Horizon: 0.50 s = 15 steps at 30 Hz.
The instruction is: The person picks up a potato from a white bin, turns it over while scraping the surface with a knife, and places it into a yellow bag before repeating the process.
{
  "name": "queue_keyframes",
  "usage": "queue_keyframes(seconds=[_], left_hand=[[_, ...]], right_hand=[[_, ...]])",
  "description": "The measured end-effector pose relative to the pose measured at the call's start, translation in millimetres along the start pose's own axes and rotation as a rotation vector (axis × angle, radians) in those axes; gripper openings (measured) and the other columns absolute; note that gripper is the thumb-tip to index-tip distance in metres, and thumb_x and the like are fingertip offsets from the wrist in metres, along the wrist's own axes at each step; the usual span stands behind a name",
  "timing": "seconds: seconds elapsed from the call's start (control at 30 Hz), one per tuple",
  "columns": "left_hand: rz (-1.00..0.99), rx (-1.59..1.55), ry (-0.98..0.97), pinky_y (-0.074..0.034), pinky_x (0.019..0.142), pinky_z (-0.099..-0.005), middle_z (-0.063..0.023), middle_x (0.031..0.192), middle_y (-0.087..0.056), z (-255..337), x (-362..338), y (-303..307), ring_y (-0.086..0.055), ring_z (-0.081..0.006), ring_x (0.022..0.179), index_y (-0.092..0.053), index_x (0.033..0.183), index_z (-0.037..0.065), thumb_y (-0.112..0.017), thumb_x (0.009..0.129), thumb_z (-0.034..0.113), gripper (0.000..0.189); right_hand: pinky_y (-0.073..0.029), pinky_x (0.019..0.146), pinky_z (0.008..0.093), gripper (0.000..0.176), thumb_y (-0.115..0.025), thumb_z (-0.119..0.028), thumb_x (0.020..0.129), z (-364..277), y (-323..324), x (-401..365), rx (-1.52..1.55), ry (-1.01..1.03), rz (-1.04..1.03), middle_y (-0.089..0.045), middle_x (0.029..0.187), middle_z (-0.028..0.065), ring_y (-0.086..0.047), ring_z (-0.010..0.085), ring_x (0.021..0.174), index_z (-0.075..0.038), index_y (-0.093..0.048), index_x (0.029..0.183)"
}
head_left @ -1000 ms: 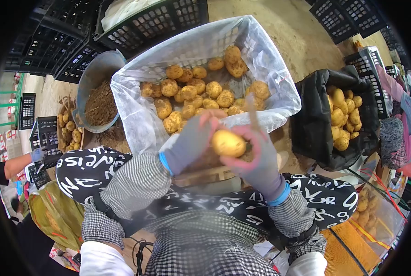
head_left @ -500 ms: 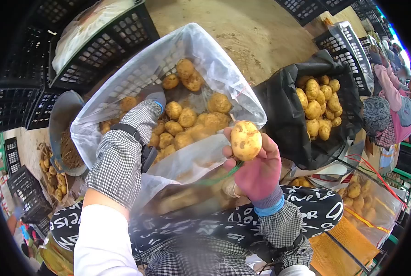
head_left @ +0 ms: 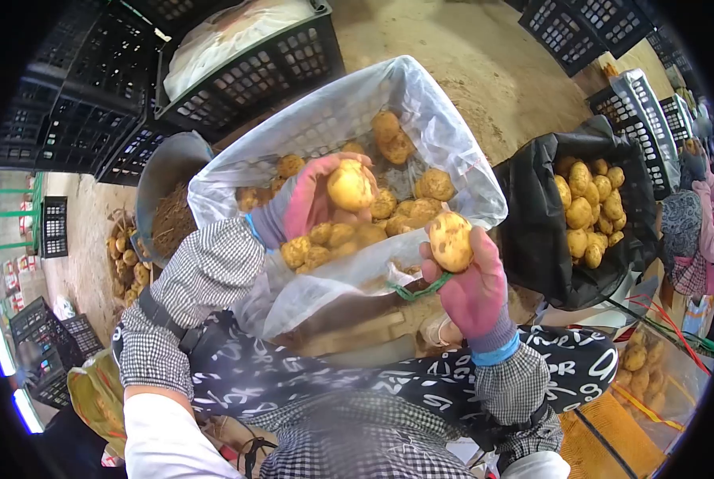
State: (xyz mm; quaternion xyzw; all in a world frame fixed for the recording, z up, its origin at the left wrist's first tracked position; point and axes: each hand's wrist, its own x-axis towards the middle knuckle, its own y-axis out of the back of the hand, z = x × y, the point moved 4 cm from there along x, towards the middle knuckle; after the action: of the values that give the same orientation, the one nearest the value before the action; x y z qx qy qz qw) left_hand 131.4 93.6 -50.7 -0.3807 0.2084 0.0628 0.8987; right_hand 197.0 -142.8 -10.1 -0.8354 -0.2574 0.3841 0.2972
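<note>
Left hand (head_left: 307, 198) raised, potato (head_left: 351, 186) apparently cupped.

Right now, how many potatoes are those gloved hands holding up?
2: one potato in the left hand, over the plastic-lined crate, and a second potato in the right hand, at the crate's near side. Another could be hidden behind these.

Stacked black crates (head_left: 93, 108) and a plastic-lined crate (head_left: 443, 124) of potatoes (head_left: 435, 185) suggest a produce-packing shed.

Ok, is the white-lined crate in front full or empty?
Partly full: potatoes lie low in the white-lined crate, with bare liner showing above them.
</note>
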Motion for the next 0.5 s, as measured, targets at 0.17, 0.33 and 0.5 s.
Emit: queue_keyframes(seconds=[0.17, 0.33, 0.5], left_hand=[[-0.048, 0.132, -0.011, -0.057, 0.080, -0.0378, -0.0152, 0.110, -0.062, -28.3, -58.9, -58.1, -0.066, -0.0261, 0.098, -0.055, 0.121, 0.003, -0.060, 0.092, 0.044, 0.052], [0.199, 0.904, -0.285, -0.046, 0.096, -0.0312, -0.0141, 0.123, -0.059, -44.3, -92.9, -96.2, -0.059, -0.0214, 0.113, -0.046, 0.139, 0.004, -0.075, 0.085, 0.035, 0.069], [0.140, 0.891, -0.348, -0.042, 0.103, -0.0327, -0.0132, 0.134, -0.055, -51.5, -117.2, -97.1, -0.055, -0.0209, 0.119, -0.046, 0.140, 0.006, -0.057, 0.097, 0.035, 0.053]], right_hand=[[-0.040, 0.052, 0.0252, 0.049, -0.038, -0.045, 0.104, 8.3, -3.1, -0.5, -0.033, -0.084, -0.044, -0.065, 0.109, 0.0112, -0.051, 0.0160, 0.064, -0.006, -0.051, 0.130], [-0.040, 0.053, 0.0220, 0.053, -0.034, -0.046, 0.105, 31.0, -3.5, -11.7, -0.605, 0.112, -0.339, -0.062, 0.101, 0.0046, -0.048, 0.0105, 0.061, -0.006, -0.047, 0.136], [-0.044, 0.059, 0.0186, 0.054, -0.036, -0.044, 0.104, 39.1, -12.2, -33.0, -0.603, -0.197, -0.488, -0.059, 0.105, 0.0032, -0.053, 0.0052, 0.068, -0.005, -0.041, 0.142]])
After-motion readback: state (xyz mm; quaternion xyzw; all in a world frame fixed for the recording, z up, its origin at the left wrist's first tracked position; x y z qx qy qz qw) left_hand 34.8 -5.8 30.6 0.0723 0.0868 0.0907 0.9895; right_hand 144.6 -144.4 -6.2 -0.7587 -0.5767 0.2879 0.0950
